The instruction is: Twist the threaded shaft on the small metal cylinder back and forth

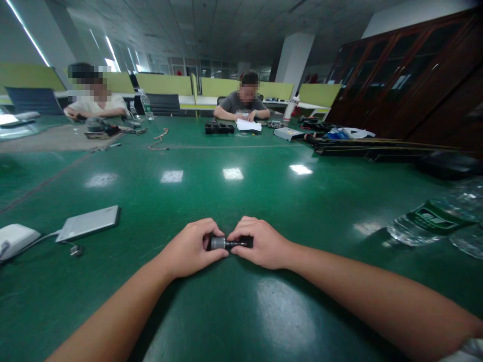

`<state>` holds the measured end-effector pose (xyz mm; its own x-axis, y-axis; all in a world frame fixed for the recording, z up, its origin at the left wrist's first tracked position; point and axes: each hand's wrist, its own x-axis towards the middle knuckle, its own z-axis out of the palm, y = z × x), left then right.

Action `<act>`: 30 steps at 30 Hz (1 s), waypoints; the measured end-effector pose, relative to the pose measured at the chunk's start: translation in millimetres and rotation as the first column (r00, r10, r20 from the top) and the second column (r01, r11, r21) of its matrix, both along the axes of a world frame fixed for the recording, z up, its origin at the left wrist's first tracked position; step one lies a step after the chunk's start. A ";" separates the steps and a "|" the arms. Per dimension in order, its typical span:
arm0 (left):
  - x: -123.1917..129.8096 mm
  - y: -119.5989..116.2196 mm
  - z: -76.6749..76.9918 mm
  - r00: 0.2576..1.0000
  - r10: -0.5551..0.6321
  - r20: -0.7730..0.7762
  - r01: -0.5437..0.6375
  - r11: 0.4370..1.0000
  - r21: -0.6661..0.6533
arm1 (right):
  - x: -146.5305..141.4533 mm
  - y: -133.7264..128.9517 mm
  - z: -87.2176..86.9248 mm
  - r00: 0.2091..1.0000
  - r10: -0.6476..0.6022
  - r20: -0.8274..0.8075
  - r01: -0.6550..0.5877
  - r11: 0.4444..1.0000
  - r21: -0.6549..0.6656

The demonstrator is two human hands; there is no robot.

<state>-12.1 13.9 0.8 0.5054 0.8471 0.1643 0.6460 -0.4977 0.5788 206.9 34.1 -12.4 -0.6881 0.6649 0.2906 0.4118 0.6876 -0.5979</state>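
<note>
A small grey cylinder with a thin, dark ribbed shaft (218, 244) lies crosswise low in the middle of the head view, at the green tabletop. My left hand (188, 251) is closed round its grey end, thumb on the near side and fingers on the far side. On the other end, my right hand (264, 244) pinches the dark shaft part between thumb and fingers. The fingertips of both hands almost meet over the middle of the piece. Its two outer ends are partly hidden inside the hands, and its exact kind cannot be made out.
A silver flat box with a cable (88, 223) and a white device (17, 239) are at left. Clear plastic bottles (430, 221) lie at right. Across the green table (211, 196) sit two people, with a black tray (219, 128) and a grey box (289, 133) near them.
</note>
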 end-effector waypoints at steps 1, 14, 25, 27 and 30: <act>0.0 -0.1 0.0 1.000 0.001 0.001 -0.001 1.000 -0.003 | 0.2 0.3 0.2 1.000 -0.002 0.001 0.002 1.000 -0.010; -1.8 0.5 1.1 1.000 -0.024 -0.003 0.024 1.000 0.014 | 0.9 0.9 1.6 1.000 0.001 0.002 -0.001 0.999 -0.038; -0.8 0.1 3.3 1.000 -0.020 -0.010 0.020 1.000 0.017 | 1.1 1.2 2.3 1.000 0.002 0.023 -0.002 1.000 -0.019; -0.7 0.2 3.3 1.000 -0.021 -0.011 0.021 1.000 0.020 | 1.3 1.5 1.4 1.000 0.001 0.021 0.000 1.000 -0.013; -0.8 0.0 3.3 1.000 -0.020 -0.018 0.021 0.999 0.026 | 1.5 1.6 1.2 1.000 0.001 0.015 -0.001 1.000 -0.006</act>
<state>-12.9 13.9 4.0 0.5257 0.8319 0.1774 0.6452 -0.5259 0.5542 208.4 35.7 -11.2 -0.6934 0.6657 0.2759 0.4202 0.6845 -0.5957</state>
